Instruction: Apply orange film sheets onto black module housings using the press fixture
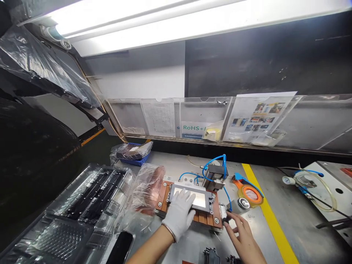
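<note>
A: What sits in the middle of the surface [291,220]?

B: A fixture [189,203] with a plate [192,198] on top. The left hand [178,214] lies on the plate; the right hand [242,236] touches a knob [226,220] at the fixture's right end.

A: And behind it?

B: A pneumatic block [216,172] with hoses [211,161], just behind the fixture. Farther back, document holders [209,119] stand along the wall.

A: To the sides?

B: Left of the fixture lies a plastic bag [145,192], then trays [90,198] farther left, with a phone [121,247] before them. A bin [134,154] sits behind the bag. Right of the fixture lies a tape dispenser [249,190], with a floor-style stripe [271,216] beyond it and a machine base [330,190] at the far right.
</note>
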Tool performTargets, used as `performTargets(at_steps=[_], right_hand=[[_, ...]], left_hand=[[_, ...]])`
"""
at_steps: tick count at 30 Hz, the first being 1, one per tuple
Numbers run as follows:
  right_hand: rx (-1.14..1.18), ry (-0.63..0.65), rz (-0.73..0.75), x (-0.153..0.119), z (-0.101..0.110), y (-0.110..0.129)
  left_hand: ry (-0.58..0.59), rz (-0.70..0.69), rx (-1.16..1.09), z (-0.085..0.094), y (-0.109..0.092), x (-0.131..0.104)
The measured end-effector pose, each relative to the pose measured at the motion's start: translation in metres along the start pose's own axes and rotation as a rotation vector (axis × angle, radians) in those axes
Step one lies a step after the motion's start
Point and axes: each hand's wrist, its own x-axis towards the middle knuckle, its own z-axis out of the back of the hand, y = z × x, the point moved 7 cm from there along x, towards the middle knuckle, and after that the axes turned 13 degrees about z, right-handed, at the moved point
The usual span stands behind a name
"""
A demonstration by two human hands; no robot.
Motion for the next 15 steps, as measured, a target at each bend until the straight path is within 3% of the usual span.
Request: performTargets(at_steps=[6,9,11,15], right_hand=[[-0.125,0.189,0.110,0.031,-0.003,0.003],[-0.196,0.218,0.110,0.032,0.003,0.006],[-0.218,0.224,0.095,0.027,0.007,0.007],[-0.176,0.206,0.044,0.016,0.003,0.004]], left_hand=[[-0.013,-0.064,0.210,-0.019,0.008,0.005],[-0.028,-0.073,0.261,-0.016,0.009,0.004],[-0.096,-0.037,0.327,-0.004,0.012,0.001],[-0.295,0.157,0.438,0.043,0.029,-0.008]])
